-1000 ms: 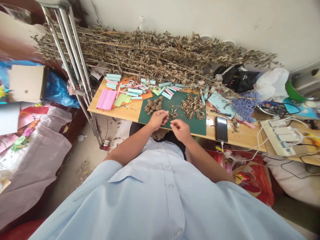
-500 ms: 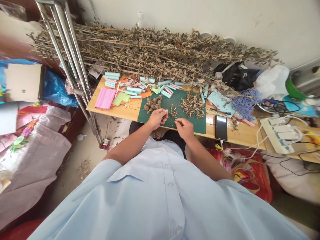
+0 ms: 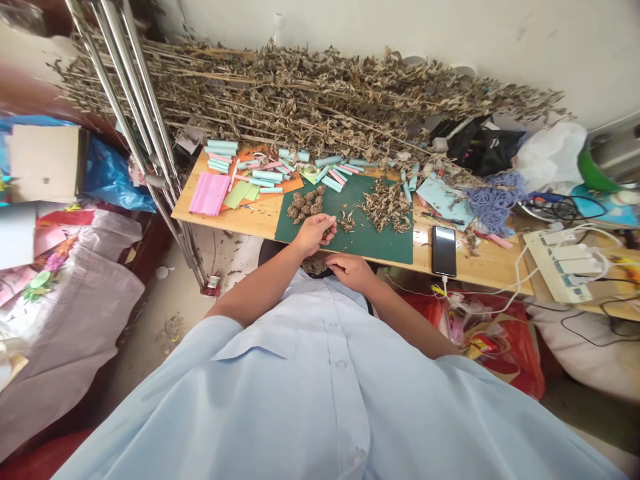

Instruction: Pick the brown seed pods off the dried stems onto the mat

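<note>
My left hand is closed over the front edge of a green cutting mat, with some brown dried leaves showing between its fingers. My right hand has moved below the mat's edge, above my lap, its fingers pinched together; whether anything is in them I cannot make out. Behind my left hand sits a cluster of dried leaf balls. A small heap of leaf scraps lies just right of it, and a larger pile of dried leaves covers the mat's right part.
Bundles of dried plant stalks stretch along the wall. Blue and pink paper rolls lie behind the mat. To the right are a phone, purple yarn and a power strip. Crutches lean at left.
My right hand has drawn back from the mat's front edge, down and left toward my lap. My left hand stays nearly in place.
</note>
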Demonstrator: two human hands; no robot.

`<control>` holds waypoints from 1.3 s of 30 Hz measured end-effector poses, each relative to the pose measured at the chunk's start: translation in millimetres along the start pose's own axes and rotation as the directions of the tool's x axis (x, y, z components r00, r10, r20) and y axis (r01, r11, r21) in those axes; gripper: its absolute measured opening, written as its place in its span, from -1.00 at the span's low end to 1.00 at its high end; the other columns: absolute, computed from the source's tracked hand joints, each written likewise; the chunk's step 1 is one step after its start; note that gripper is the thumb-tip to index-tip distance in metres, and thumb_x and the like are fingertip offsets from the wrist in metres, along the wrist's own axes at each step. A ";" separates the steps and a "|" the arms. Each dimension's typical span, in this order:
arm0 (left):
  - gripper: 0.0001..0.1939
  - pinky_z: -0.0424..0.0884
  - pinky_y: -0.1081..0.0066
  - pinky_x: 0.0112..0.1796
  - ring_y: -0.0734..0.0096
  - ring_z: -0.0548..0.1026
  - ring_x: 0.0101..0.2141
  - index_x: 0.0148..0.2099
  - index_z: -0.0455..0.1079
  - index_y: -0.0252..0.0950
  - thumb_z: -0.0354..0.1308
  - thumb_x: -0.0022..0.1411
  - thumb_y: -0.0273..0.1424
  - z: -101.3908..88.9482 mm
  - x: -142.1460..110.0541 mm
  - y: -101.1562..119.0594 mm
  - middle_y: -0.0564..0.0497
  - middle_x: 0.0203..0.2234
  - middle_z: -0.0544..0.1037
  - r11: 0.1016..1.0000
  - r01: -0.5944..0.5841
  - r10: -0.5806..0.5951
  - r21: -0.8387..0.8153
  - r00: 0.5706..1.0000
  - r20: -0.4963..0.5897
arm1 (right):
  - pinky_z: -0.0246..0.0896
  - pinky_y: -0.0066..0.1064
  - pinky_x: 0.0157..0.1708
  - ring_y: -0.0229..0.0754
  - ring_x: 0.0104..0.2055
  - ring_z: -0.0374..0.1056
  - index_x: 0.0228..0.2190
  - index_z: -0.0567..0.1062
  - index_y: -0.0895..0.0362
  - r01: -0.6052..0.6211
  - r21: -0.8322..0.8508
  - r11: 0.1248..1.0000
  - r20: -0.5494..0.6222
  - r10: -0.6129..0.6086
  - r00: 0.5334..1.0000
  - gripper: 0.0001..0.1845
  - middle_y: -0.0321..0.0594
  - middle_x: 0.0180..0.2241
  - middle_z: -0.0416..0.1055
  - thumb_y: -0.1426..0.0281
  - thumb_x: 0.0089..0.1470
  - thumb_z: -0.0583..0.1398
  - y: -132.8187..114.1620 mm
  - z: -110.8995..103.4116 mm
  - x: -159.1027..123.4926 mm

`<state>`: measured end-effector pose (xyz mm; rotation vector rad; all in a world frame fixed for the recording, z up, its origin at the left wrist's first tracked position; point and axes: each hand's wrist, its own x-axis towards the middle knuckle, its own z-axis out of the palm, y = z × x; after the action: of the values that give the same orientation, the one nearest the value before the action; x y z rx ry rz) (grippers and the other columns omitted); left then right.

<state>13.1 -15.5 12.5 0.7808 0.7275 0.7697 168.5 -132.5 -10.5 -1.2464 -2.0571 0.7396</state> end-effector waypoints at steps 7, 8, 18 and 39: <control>-0.66 -0.04 0.60 -0.64 0.67 0.29 -0.64 -0.36 0.31 -0.32 0.32 0.21 -0.19 0.6 -1.6 1.3 0.07 -0.52 0.41 1.000 0.003 -0.003 -0.002 1.000 0.016 | 0.36 -0.20 -0.11 0.02 -0.12 0.47 -0.13 0.59 0.09 -0.356 -0.293 0.888 -0.388 0.230 0.893 -0.69 -0.04 -0.17 0.56 0.15 0.22 0.24 11.6 -25.3 -5.9; -0.66 -0.03 0.59 -0.64 0.67 0.29 -0.64 -0.36 0.31 -0.32 0.32 0.21 -0.19 0.6 -1.6 1.3 0.07 -0.52 0.41 1.000 -0.003 0.003 -0.001 1.000 0.022 | 0.35 -0.18 -0.11 0.05 -0.11 0.46 -0.10 0.59 0.10 -0.380 -0.334 0.863 -0.392 0.240 0.888 -0.63 -0.02 -0.16 0.55 0.11 0.19 0.27 13.7 -26.8 -5.1; -0.64 -0.01 0.60 -0.65 0.65 0.30 -0.64 -0.34 0.32 -0.32 0.34 0.17 -0.16 0.3 -0.8 1.4 0.07 -0.53 0.42 1.000 -0.002 0.003 -0.013 1.000 0.012 | 0.32 -0.25 -0.15 -0.04 -0.16 0.46 -0.27 0.63 0.04 -0.318 -0.348 0.882 -0.264 0.234 0.936 -0.81 -0.13 -0.22 0.57 0.32 0.25 0.19 19.8 -20.1 19.9; -0.66 -0.03 0.61 -0.65 0.66 0.31 -0.65 -0.35 0.32 -0.33 0.35 0.19 -0.20 1.9 -3.2 3.2 0.06 -0.53 0.44 0.999 0.015 -0.015 -0.044 1.000 -0.001 | 0.34 -0.18 -0.12 0.01 -0.14 0.40 -0.25 0.55 0.05 -0.417 -0.348 0.839 -0.301 0.321 0.898 -0.85 -0.08 -0.12 0.46 0.41 0.15 0.17 48.8 -44.5 59.6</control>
<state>12.0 -17.2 17.0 0.7347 0.7144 0.7699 207.1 -52.6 -4.0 -1.9120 -1.8451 0.3034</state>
